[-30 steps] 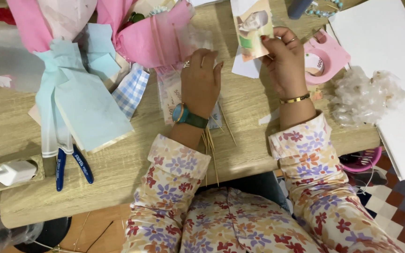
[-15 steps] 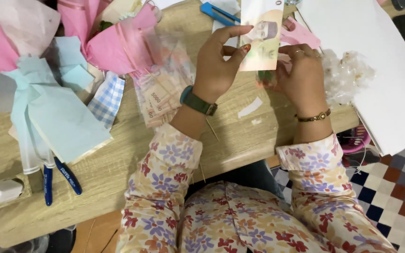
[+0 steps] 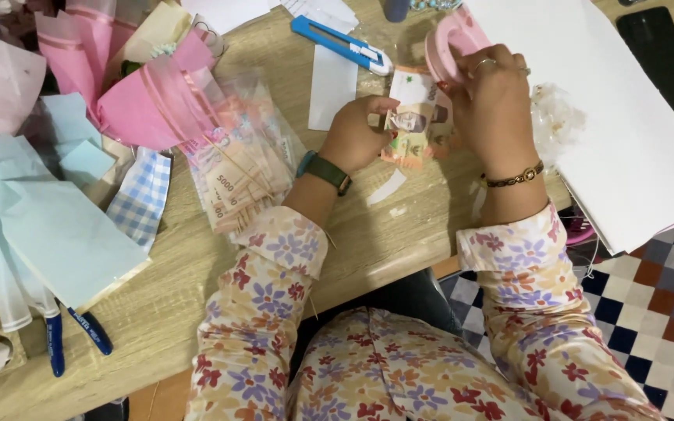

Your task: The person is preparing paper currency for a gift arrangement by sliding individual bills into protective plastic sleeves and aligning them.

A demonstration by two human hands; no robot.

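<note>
From over the person's shoulder, both hands meet above the table (image 3: 196, 312), working one banknote (image 3: 415, 129) between them. The left hand (image 3: 356, 132) pinches the note's near edge with thumb and fingertips, closed on the paper, so the note stays taut and off the wood. The right hand (image 3: 493, 93) is curled at the note's far side; it seems to grip that side, and a pink tape ring (image 3: 448, 40) sits against its fingers at the top, perhaps hooked there to stay handy. Whether those fingers are pressing the note or the ring I cannot tell for sure. The note looks folded or creased lengthwise, held up between the hands rather than lying flat.

Around them the table is crowded. Just left of the left wrist lies a clear bag of notes (image 3: 239, 175), with thin sticks poking from it toward the forearm. Further left are pink wrap (image 3: 150, 101) and pale blue wrap (image 3: 48, 226), a checked cloth (image 3: 146, 195), and blue-handled pliers (image 3: 76, 339) by the table edge. Behind the hands a blue cutter (image 3: 341, 43) rests near a white strip (image 3: 333, 86). Small paper scraps (image 3: 388, 187) lie under the hands. To the right a white sheet (image 3: 626, 132) covers much of that side, with a phone (image 3: 661, 54) on it, and some clear crumpled film (image 3: 555, 117) sits just beside the right hand, close enough to snag.
</note>
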